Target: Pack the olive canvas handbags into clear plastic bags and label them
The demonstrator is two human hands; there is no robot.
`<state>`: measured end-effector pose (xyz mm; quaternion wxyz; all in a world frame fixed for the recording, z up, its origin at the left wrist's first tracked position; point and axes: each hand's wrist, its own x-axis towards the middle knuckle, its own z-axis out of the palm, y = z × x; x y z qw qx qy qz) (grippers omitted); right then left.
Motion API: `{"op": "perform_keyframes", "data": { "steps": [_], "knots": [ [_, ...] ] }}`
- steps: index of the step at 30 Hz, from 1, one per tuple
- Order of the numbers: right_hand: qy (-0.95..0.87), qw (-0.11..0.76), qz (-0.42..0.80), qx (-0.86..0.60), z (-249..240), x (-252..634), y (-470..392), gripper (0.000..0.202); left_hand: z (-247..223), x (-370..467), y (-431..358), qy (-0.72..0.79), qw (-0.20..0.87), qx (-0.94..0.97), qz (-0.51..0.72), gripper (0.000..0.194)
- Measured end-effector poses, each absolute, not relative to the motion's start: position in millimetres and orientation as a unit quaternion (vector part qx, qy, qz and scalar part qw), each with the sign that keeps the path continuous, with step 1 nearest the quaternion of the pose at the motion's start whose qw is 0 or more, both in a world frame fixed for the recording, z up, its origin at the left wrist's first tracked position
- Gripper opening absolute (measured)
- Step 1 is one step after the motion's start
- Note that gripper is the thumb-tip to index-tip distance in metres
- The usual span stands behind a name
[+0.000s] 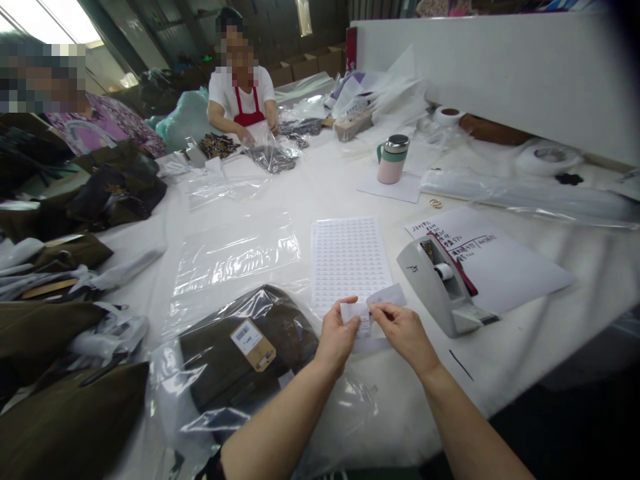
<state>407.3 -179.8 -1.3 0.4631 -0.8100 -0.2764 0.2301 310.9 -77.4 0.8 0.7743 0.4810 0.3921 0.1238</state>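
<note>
Between thumb and fingers my left hand (340, 333) holds a small white label piece (356, 313). The fingertips of my right hand (400, 327) pinch a strip of label paper (387, 295) beside it. Just beyond both hands lies a white sheet of small printed labels (350, 257). To the left, a dark olive garment (215, 360) sits in a clear plastic bag, with a brown and white barcode tag (253, 345) on it. A grey tape dispenser (447, 287) stands right of my right hand.
Flat clear bags (235, 250) lie beyond the garment. Dark bags (55, 333) pile up at the left. Handwritten paper (510, 260), a pink cup (391, 163) and rolled plastic (525, 193) are at the right. Two people are across the table (320, 180); one handles a bagged item.
</note>
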Motion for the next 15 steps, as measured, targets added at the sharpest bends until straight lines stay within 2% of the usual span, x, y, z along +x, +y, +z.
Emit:
{"op": "perform_keyframes", "data": {
  "steps": [6, 12, 15],
  "knots": [
    [-0.272, 0.452, 0.224, -0.819, -4.1, 406.9, -179.2, 0.028, 3.4, 310.6, -79.0, 0.4, 0.771, 0.479, 0.127, 0.037],
    [-0.257, 0.404, 0.143, -0.866, -0.4, 401.7, -178.2, 0.023, -1.0, 313.3, -77.9, 0.394, 0.76, 0.502, 0.122, 0.038],
    [-0.235, 0.415, 0.129, -0.869, 4.5, 402.5, -182.3, 0.021, 5.0, 307.6, -72.1, 0.396, 0.679, 0.59, 0.182, 0.04]
  ]
}}
